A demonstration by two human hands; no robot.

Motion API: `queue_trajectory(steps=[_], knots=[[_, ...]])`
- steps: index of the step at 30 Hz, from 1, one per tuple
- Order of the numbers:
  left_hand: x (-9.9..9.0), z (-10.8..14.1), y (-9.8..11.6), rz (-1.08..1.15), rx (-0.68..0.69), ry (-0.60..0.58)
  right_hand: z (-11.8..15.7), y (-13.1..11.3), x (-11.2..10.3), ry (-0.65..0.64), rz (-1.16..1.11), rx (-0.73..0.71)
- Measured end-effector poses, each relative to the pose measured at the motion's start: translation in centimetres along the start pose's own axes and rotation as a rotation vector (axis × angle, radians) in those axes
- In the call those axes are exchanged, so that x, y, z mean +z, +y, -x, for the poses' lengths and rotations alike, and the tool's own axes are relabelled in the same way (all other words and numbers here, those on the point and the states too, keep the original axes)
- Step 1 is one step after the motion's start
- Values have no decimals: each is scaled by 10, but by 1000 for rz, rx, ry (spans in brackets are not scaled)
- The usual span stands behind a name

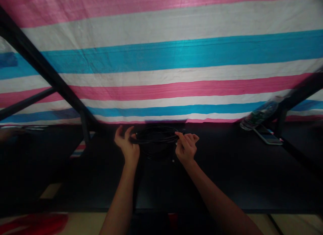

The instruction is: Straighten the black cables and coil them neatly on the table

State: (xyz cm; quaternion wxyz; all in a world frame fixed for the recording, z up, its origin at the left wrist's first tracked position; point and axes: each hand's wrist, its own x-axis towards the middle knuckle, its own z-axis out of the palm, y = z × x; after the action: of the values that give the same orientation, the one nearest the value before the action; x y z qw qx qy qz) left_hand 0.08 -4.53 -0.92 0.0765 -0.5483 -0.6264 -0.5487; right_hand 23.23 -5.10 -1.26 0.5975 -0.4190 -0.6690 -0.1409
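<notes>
A coil of thin black cable [156, 140] stretches between my two hands, above the black tabletop [161, 188]. Its left side sits in my left hand [128, 145], with the fingers curved round it and the fingertips pointing up. My right hand [186, 145] pinches the coil's right side between thumb and index finger, the other fingers curled. More dark loops lie just beneath and behind the held coil, hard to tell apart from the dark table. A small light connector end [173, 160] shows below my right hand.
A clear plastic bottle [261, 113] lies tilted at the right by a black metal post, beside a phone [267, 135]. A striped sheet [176, 56] hangs behind the table. Dark frame bars [42, 63] cross the left. A blurred hand [6, 134] is at the far left edge.
</notes>
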Motion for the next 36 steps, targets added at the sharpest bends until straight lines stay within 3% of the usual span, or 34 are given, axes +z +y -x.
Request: queue_trajectory(steps=[7,9,14,18,21,29,36], knots=[[1,2,-9,47,-84,-31,6,-8,5,-153,-136,143],[1,1,-8,84,-103,-47,7,-8,6,-201,-213,241],[6,-3,-12,193,-121,-231,8,-3,11,-243,-269,531],[8,-5,-23,265,-146,-432,11,8,21,-263,-218,675],[7,-7,-31,301,-167,-517,15,16,26,-283,-218,752],[10,-5,-34,184,-192,-493,22,15,27,-387,-226,830],[20,3,-37,77,-167,-486,22,14,26,-569,-51,739]])
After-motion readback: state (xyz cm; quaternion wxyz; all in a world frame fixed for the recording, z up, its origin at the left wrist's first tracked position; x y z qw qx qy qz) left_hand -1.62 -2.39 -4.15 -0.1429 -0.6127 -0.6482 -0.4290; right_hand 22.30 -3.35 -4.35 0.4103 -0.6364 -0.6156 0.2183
